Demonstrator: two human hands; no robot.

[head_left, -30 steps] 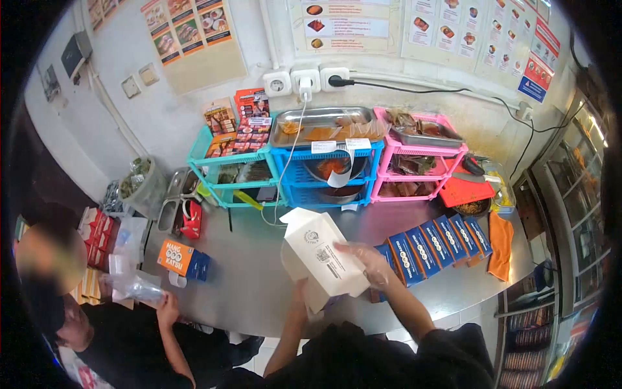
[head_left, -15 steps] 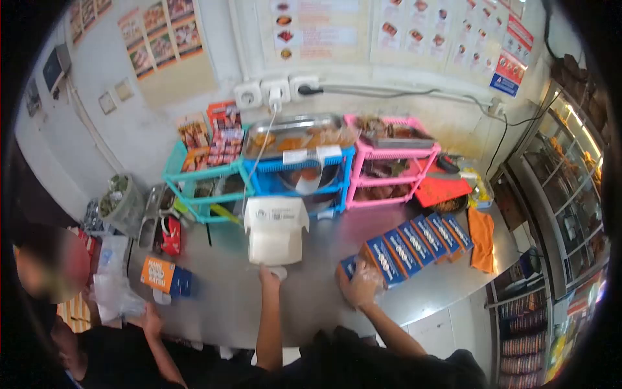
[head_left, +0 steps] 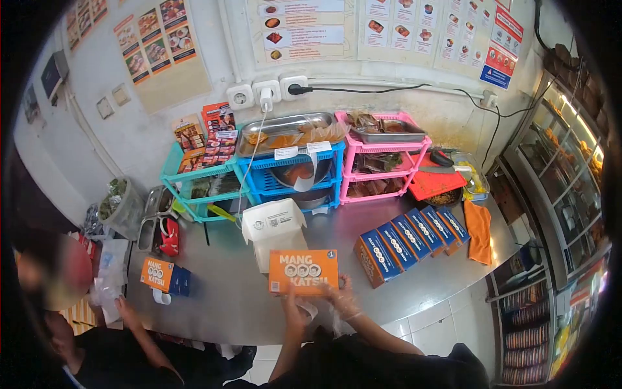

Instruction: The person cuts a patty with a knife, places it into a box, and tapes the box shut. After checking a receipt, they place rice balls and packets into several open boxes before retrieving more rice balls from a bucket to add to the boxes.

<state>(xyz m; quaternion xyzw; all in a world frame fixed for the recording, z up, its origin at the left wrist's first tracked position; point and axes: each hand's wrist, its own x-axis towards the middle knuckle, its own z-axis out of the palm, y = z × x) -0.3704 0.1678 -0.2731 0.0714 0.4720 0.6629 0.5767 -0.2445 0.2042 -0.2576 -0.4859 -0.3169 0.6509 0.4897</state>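
Observation:
An orange food box (head_left: pixel 303 267) printed MANG KATSU is held upright over the near middle of the table. My left hand (head_left: pixel 295 311) grips its lower edge, with a curled white paper strip (head_left: pixel 311 314) beside the fingers. At the box's lower right corner is my right hand (head_left: pixel 345 301), in a clear plastic glove and closed on the box. Just behind stands an open white carton (head_left: pixel 275 223) with its lid raised; the held box hides part of it. To the right runs a slanted row of several blue-and-orange boxes (head_left: pixel 377 258).
Teal, blue (head_left: pixel 259 178) and pink racks (head_left: pixel 382 165) with food trays line the wall. A knife (head_left: pixel 444 170) lies on a red board (head_left: pixel 437 186), near an orange cloth (head_left: pixel 477 233). At left, a co-worker's hand (head_left: pixel 128 314) is near a plastic bag and two boxes (head_left: pixel 159 275).
My right hand has brought the box from the row's near end to the middle, where my left hand now grips it too. The co-worker's hand has shifted slightly left.

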